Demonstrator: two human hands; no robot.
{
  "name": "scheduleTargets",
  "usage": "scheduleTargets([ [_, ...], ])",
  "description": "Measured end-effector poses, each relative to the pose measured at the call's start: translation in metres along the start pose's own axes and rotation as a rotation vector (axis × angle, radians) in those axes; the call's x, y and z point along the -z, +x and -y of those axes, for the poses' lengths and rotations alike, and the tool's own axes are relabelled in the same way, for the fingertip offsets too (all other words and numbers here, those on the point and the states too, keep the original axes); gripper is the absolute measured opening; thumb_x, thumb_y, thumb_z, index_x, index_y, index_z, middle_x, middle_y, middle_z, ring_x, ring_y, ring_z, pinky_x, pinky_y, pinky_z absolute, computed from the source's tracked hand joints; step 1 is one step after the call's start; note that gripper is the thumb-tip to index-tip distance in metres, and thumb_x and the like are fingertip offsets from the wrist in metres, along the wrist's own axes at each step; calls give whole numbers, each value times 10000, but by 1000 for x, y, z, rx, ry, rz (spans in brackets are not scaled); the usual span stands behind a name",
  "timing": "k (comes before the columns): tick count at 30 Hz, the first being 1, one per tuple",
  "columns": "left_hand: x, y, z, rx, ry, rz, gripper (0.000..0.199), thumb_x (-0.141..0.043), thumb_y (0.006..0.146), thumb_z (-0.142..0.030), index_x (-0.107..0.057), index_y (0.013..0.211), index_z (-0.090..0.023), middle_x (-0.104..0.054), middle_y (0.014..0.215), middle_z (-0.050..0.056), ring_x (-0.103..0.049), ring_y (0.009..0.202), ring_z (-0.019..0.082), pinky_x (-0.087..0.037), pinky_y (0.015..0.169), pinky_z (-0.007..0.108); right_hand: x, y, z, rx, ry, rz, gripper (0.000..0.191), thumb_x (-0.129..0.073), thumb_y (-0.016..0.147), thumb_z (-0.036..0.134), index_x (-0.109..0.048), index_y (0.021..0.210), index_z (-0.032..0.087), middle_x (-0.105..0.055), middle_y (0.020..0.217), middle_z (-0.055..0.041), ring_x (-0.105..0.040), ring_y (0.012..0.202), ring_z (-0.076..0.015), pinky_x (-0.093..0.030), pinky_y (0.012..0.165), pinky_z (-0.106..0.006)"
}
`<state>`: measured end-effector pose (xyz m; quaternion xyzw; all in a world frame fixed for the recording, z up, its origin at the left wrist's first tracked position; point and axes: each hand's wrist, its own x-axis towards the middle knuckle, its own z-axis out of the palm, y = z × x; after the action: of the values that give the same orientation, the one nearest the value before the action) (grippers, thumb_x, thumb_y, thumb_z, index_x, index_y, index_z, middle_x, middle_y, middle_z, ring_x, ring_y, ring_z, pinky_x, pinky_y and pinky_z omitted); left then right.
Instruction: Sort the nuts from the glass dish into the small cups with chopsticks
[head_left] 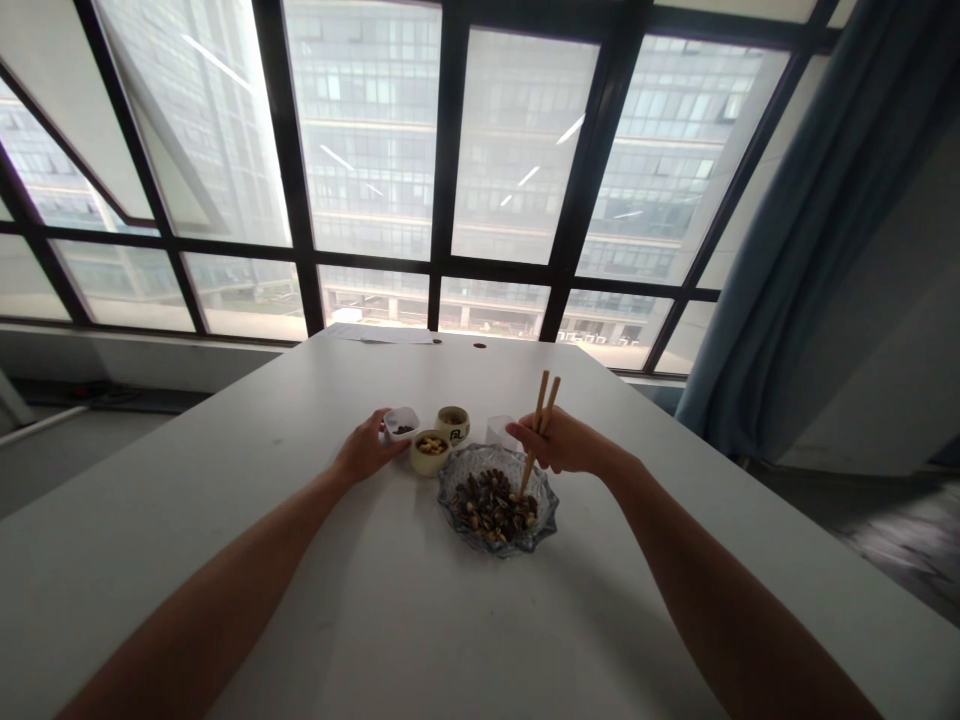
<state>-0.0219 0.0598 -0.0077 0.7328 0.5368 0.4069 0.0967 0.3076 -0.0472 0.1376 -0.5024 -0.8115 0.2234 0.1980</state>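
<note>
My right hand (559,440) is closed around a pair of wooden chopsticks (541,415), their tips down in a glass bowl (546,510) with a scalloped rim. Dark seeds mixed with paler nuts (495,505) fill that bowl. On the left, my left hand (365,448) grips the side of a small white cup (402,418) holding a few dark pieces. Beside it stands a cream cup (430,465) of yellowish nuts. Just behind is another cream cup (457,432) with dark lettering. A translucent white cup (500,431) sits behind the glass bowl, partly hidden by my right hand.
Everything stands on a long white table (375,600). Papers (375,333) and two small dark round things lie at its far end. Beyond are large dark-framed windows (442,130), with a blue curtain (795,250) at the right.
</note>
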Motion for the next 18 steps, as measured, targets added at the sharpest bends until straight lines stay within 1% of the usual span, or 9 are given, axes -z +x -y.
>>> scheduleTargets([
  [4,-1,0,1,-4,2,-6,632,-727,712,-505,-522,1259,-265,-703,1016,74,-695,893,255,-560,740,365,4,0,-6,-27,54,-43,559,-451,894,674,-511,623,189,-558,466,-6,-526,373,-106,-421,367,-202],
  [10,0,0,0,-4,-9,-2,643,-726,713,-505,-521,1250,-218,-709,1032,102,-688,878,259,-550,743,362,8,0,-12,-48,45,-75,582,-470,883,684,-541,598,182,-559,454,-16,-526,369,-112,-422,357,-213],
  [13,1,0,-1,-3,-5,6,647,-722,714,-513,-517,1249,-214,-710,1036,103,-685,883,256,-546,744,356,7,1,-12,-45,37,-61,579,-471,885,682,-543,602,183,-568,469,-17,-534,383,-113,-426,365,-213],
  [18,1,0,-1,0,-1,11,666,-708,719,-534,-507,1265,-210,-707,1021,107,-682,876,256,-545,732,357,2,3,-10,-15,5,11,549,-472,896,652,-521,603,190,-580,493,-11,-545,397,-110,-443,388,-212],
])
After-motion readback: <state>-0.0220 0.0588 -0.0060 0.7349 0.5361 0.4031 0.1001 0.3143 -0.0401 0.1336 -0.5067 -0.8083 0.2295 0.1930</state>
